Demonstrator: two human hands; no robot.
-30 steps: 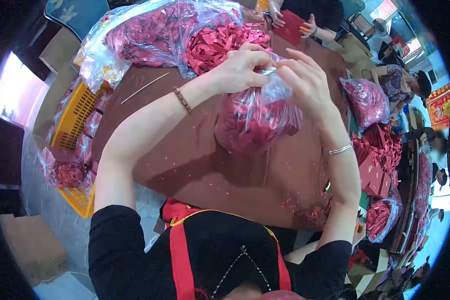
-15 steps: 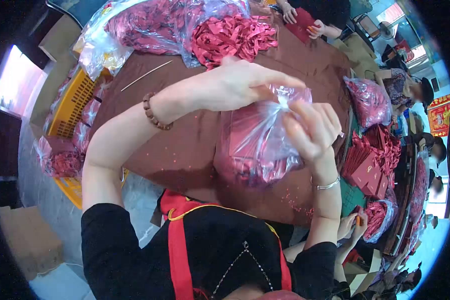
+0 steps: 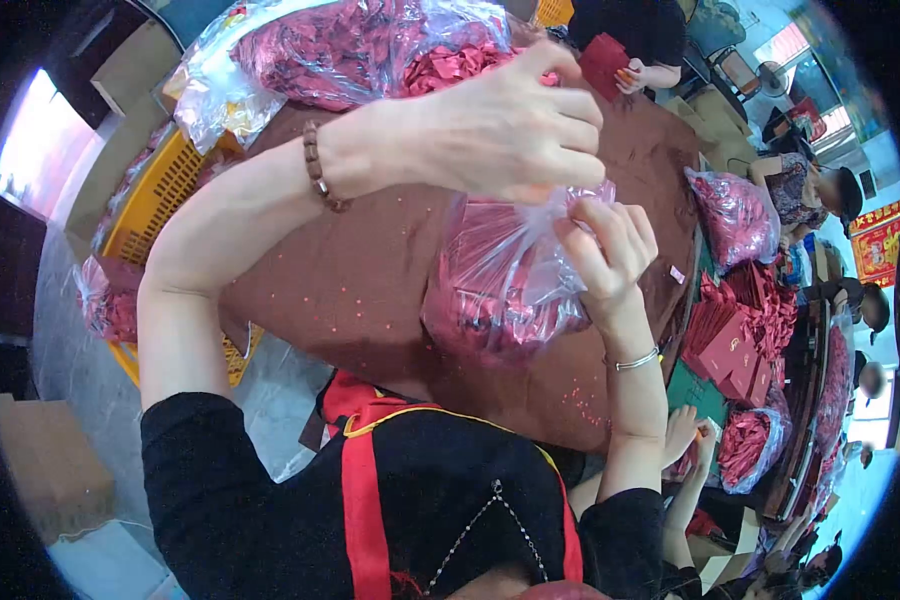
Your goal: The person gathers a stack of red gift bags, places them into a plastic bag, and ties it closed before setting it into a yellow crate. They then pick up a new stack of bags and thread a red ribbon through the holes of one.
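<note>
The clear plastic bag (image 3: 505, 310), packed with red pieces, sits on the brown-covered table (image 3: 315, 300) in front of the person, and it has come nearer to the body than it was a second ago. Its neck (image 3: 550, 220) is now gathered into tight folds leaning toward the right, so the mouth looks drawn together; whether anything fastens it cannot be told. The right hand (image 3: 615, 250) has dropped lower and holds that neck, thumb and curled fingers pinching the bunched plastic. The left hand (image 3: 500, 130), its fingers stretched out half a second ago, is now bent at the knuckles just above the neck; its fingertips are hidden, so what they pinch, if anything, cannot be told. Beyond the bag, loose red strips (image 3: 450, 70) lie beside a large plastic sack (image 3: 320, 55). Off to the right are a heap of red folders (image 3: 735, 360) and another filled bag (image 3: 735, 215); at the far edge, a co-worker's hand (image 3: 652, 76) holds a red folder (image 3: 603, 65).
</note>
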